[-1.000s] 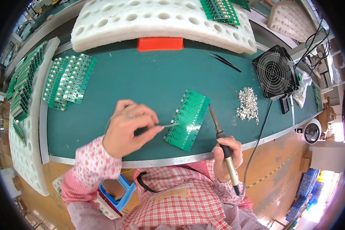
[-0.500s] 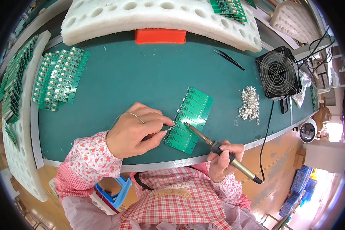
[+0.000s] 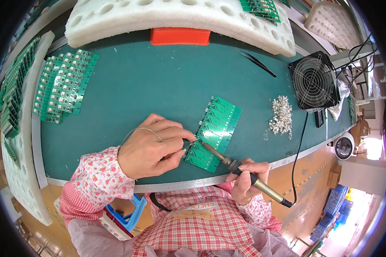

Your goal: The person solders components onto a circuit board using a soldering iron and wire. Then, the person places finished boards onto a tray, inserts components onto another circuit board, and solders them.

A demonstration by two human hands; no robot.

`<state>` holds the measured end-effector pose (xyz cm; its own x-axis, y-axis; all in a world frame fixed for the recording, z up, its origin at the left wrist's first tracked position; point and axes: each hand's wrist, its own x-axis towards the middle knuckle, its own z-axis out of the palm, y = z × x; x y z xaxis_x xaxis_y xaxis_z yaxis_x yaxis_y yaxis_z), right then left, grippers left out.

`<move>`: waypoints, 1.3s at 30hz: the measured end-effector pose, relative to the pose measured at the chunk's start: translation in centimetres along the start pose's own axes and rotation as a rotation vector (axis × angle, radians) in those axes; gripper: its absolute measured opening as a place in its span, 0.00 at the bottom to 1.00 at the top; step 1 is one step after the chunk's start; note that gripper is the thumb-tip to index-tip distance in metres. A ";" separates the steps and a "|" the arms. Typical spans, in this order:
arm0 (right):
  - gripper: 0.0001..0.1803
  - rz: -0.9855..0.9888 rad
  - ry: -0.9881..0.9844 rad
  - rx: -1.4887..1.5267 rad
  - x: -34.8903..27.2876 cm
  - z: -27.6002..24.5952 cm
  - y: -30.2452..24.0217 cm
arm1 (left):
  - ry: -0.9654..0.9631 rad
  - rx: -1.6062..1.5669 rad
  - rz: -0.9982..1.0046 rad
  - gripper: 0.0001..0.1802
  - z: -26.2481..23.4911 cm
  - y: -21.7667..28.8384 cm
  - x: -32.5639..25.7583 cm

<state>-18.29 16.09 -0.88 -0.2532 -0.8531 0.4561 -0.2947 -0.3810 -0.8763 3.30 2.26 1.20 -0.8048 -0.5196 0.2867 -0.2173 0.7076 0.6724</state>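
Soldering a pin on the green circuit board panel (image 3: 213, 133), lower centre of frame on the green table (image 3: 141, 81).

Right hand (image 3: 245, 183), fingers wrapped tight around the soldering iron (image 3: 240, 170) handle, tip touching the panel's left edge. Left hand (image 3: 152, 146), fingers pinched together on thin solder wire (image 3: 138, 131), the end fed in right at the tip; the wire loops back over the hand. To do it well, I'd say: heat pad and pin together, feed wire into the joint rather than onto the iron, keep the left hand braced on the table, and don't bridge neighbouring pads. Pile of small metal parts (image 3: 281, 116) and a black fan (image 3: 314, 81) right of the panel; stacked green boards (image 3: 63, 86) upper left, tweezers (image 3: 256, 64) upper centre-right.
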 end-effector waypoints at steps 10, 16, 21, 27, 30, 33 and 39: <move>0.08 0.023 -0.017 -0.039 -0.1 0.1 0.1 | -0.001 0.043 0.013 0.04 0.1 0.1 0.0; 0.08 -0.022 -0.063 -0.058 -0.5 0.0 0.4 | 0.031 0.045 0.028 0.12 0.5 -0.2 0.0; 0.11 -0.191 -0.179 -0.110 -0.1 -0.5 0.8 | 0.063 0.054 0.032 0.12 0.9 -0.2 -0.1; 0.12 -0.209 -0.244 -0.161 -0.1 -0.7 0.6 | 0.066 0.066 0.036 0.11 1.0 -0.1 -0.1; 0.12 -0.200 -0.237 -0.155 -0.2 -0.7 0.7 | 0.073 0.051 0.036 0.11 0.9 -0.1 -0.1; 0.12 -0.244 -0.190 -0.181 -0.3 -0.4 0.9 | 0.053 0.053 0.030 0.10 0.7 0.0 -0.1; 0.09 -0.153 -0.054 -0.077 -0.8 -0.3 0.7 | 0.062 0.039 0.036 0.09 0.8 -0.1 -0.1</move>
<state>-18.59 16.58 -1.79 -0.1508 -0.8060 0.5723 -0.3963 -0.4811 -0.7820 2.92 2.61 0.52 -0.7770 -0.5211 0.3532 -0.2110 0.7442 0.6337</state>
